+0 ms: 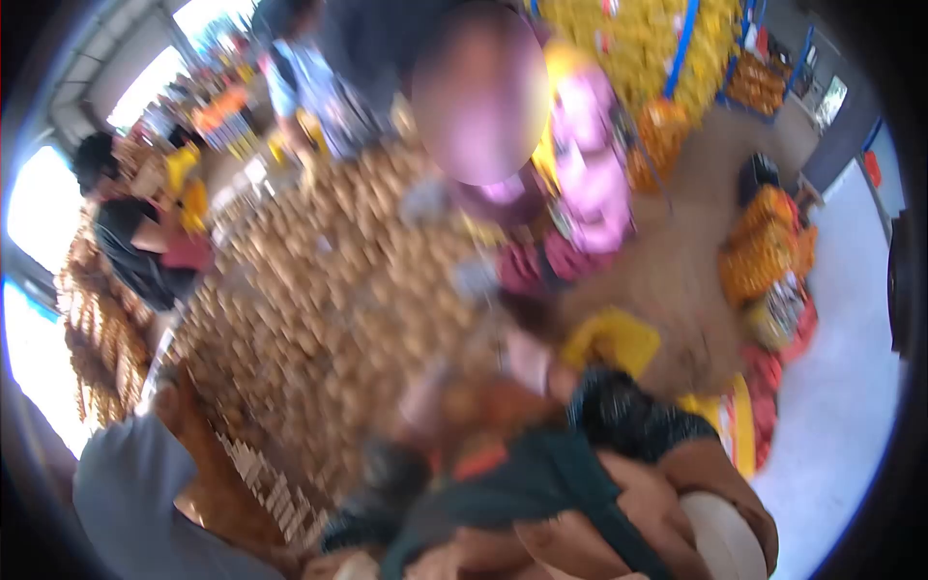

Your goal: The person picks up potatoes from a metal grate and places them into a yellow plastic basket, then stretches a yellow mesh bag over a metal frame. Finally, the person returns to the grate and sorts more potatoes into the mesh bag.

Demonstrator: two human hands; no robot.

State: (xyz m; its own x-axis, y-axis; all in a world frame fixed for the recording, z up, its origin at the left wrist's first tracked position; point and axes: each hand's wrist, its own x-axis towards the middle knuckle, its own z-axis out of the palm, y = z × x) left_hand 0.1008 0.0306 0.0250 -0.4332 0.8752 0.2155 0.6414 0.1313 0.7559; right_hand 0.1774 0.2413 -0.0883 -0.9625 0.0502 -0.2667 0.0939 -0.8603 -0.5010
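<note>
The person's two hands are out in front, a little apart, with the left hand on the left and the right hand a bit farther off on the right. Both are blurry, so I cannot tell if the fingers are open or closed, or if they hold anything. Between them and just nearer is a blurry orange-red thing, close to the person's dark green apron. Dark, shiny sleeves cover the arms. On the near left is some grey cloth on another person. Past the hands, a big pile of round brown things spreads far and to the left. A yellow bag lies on the floor, just right of the right hand. Across from the hands is a person in pink clothes, by the pile. More to the right is a full orange bag. On the far left, a person in a black top is beside the pile. Farther back are a person in blue and a tall stack of yellow bags with blue posts.
</note>
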